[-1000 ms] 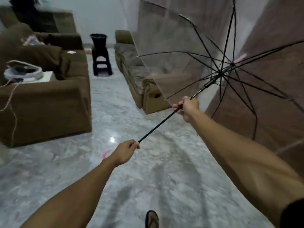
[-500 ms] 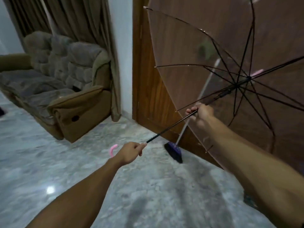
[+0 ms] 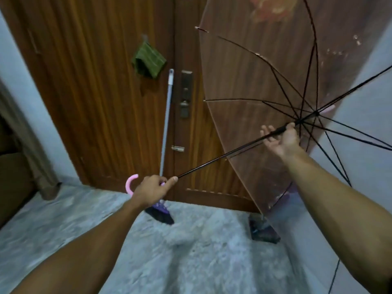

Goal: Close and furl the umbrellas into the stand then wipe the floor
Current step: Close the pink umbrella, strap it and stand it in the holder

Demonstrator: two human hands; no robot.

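Open clear umbrella (image 3: 265, 85) held out toward the right, canopy spread wide in front of the wooden door (image 3: 101, 92), black ribs fanning out from the hub. Left hand (image 3: 151, 190) wrapped round the pink hooked handle (image 3: 130, 183) down near the middle, index finger pointing along the black shaft (image 3: 214, 160). Grip there closed on the handle. Right hand (image 3: 282, 140) up by the runner, just below the hub, thumb and palm against the shaft with the fingers spread out fairly loose, so more cupping than clamping. Shaft running diagonally from low left to high right between the two hands.

Broom (image 3: 166, 132) with a pale long stick leaning on the door, dark purple bristles on the marble floor (image 3: 191, 251) just behind the left hand. Green cloth (image 3: 148, 60) hanging on the door up above it. Dark lock plate (image 3: 186, 94) just right of the broomstick. Small dark object (image 3: 263, 230) on the floor by the door's right corner, too blurry to name. Bit of brown sofa at far left edge.
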